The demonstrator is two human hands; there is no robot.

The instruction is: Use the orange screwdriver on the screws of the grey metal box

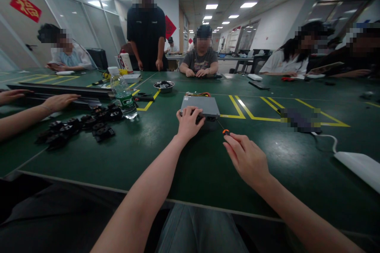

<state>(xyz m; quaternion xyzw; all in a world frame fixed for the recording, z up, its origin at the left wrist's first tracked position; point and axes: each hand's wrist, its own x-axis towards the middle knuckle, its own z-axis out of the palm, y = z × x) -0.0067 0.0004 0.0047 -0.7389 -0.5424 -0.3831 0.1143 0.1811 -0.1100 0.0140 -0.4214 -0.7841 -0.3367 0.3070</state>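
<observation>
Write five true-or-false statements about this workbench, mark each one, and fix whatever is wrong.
1. The left hand touches the grey metal box. True.
2. The right hand holds a white cup. False: it holds a screwdriver with orange on its handle.
3. The plastic bottle lies on its side. False: it stands upright.
4. The metal bowl holds dark pieces. True.
5. The loose black parts lie left of the box. True.

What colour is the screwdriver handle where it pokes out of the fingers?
The screwdriver handle is orange and black there, in the head view.
</observation>
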